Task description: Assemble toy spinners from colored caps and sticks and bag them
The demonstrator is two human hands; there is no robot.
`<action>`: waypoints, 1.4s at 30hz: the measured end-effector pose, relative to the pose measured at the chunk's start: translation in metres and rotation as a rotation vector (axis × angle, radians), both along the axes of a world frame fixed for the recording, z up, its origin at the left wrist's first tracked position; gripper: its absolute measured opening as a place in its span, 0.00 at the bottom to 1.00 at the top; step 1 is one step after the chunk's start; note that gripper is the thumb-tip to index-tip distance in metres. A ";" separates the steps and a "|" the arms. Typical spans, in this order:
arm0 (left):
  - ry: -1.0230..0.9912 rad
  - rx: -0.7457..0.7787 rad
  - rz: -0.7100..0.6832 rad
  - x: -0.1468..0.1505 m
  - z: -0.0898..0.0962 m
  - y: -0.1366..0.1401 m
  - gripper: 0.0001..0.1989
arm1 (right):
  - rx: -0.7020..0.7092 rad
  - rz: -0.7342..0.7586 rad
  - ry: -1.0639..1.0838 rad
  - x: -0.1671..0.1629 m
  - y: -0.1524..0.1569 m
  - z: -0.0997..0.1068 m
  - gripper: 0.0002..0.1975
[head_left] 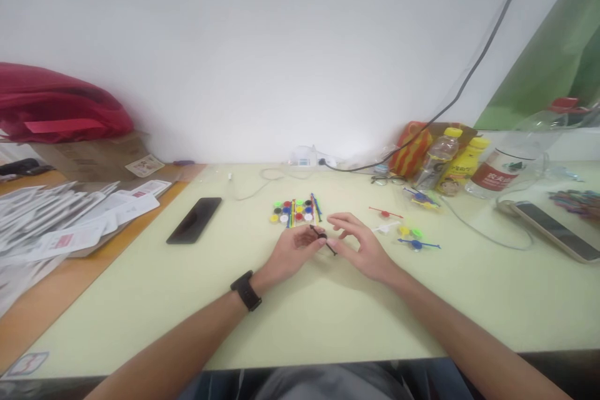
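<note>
A small black arrow spinner (323, 237) with a round centre is pinched between the thumb and fingers of my left hand (291, 252), just above the table. Close on its right is my right hand (364, 251), fingers apart and curved, the thumb tip by the spinner; whether it touches cannot be made out. Behind my hands lie rows of coloured round pieces (284, 218) and several coloured arrows (317, 206). To the right are a red arrow spinner (385, 214), a blue arrow spinner (417, 244) and a green round piece (416, 234).
A black phone (194, 220) lies on the pale table (140, 300) at left, beside piled white packets (60, 219). At right stand a clear bottle (438, 156), a yellow bottle (462, 169) and a large bottle (506, 165). Another phone (557, 231) and a cable (492, 240) lie there.
</note>
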State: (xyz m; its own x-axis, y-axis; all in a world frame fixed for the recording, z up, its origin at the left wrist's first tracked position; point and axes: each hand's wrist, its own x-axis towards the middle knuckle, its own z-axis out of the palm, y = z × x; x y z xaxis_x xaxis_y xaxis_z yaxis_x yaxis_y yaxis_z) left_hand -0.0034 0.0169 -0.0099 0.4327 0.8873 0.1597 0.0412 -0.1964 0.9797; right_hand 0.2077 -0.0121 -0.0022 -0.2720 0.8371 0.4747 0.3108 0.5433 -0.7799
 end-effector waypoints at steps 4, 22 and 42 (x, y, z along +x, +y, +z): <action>-0.033 -0.021 0.014 0.000 0.000 0.001 0.17 | -0.001 0.007 -0.011 0.000 0.000 0.000 0.19; -0.134 -0.134 0.010 -0.001 0.004 0.000 0.18 | 0.321 -0.090 -0.192 -0.002 -0.003 -0.003 0.23; -0.307 -0.258 -0.136 0.000 0.018 -0.008 0.05 | 0.984 -0.152 -0.689 -0.010 -0.019 0.004 0.24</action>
